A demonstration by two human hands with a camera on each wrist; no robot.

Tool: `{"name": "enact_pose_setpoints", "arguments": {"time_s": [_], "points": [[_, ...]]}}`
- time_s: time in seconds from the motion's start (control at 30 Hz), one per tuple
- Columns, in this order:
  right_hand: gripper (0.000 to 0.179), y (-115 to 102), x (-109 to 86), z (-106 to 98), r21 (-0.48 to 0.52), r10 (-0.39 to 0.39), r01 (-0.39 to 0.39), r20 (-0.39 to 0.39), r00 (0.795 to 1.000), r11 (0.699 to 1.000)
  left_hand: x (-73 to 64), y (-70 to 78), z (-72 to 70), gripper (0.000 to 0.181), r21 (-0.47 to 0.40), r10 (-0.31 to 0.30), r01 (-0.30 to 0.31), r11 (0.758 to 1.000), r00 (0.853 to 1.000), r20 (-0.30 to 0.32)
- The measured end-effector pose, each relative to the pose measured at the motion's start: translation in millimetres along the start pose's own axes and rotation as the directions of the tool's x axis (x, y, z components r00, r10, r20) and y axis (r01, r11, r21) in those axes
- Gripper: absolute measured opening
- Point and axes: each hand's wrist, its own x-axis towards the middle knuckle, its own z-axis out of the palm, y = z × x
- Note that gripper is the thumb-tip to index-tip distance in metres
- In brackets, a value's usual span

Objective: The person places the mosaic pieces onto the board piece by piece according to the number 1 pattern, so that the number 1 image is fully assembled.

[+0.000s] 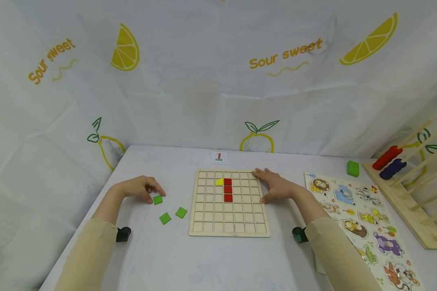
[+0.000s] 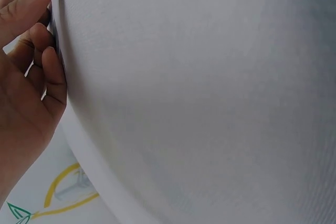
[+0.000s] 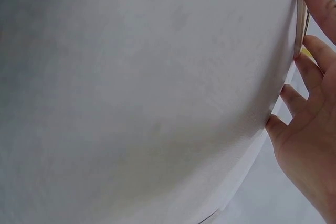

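Note:
My left hand [image 1: 139, 189] is at the left of the table, its thumb and index finger pinching a small green square tile [image 1: 158, 199] at the tabletop. In the left wrist view only a sliver of that green tile shows at the thumb tip. Two more green tiles, one nearer [image 1: 165, 218] and one further right [image 1: 181, 212], lie close by. My right hand [image 1: 278, 187] rests with spread fingers at the right edge of a wooden grid board [image 1: 211, 228]. On the board lie three red tiles [image 1: 228, 189] in a column and a yellow piece [image 1: 219, 182] beside the top one.
A small printed pattern card [image 1: 219, 158] lies behind the board. To the right are an animal puzzle board [image 1: 349, 208], a green block [image 1: 353, 168] and a wooden rack [image 1: 409, 206] with red and blue beads on rods. A white printed cloth [image 1: 204, 109] hangs behind the table.

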Motion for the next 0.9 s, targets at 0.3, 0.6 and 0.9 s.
{"name": "enact_pose_setpoints", "arguments": {"time_s": [0.3, 0.6, 0.9], "points": [[0.101, 1.0, -0.5, -0.5, 0.006, -0.004, 0.004, 0.001, 1.000, 1.000, 3.0, 1.4, 0.2, 0.038, 0.010, -0.023, 0.023, 1.000, 1.000, 0.008], [0.101, 1.3, -1.1, -0.1, 0.005, -0.007, 0.007, -0.004, 1.000, 1.000, 4.7, 1.5, 1.1, 0.033, 0.044, -0.019, 0.019, 0.999, 1.000, -0.005], [0.101, 2.1, -0.3, 0.4, 0.001, -0.007, 0.007, -0.004, 1.000, 1.000, 5.9, 3.6, 2.8, 0.029, 0.040, -0.036, 0.037, 0.999, 0.999, -0.028]]}}
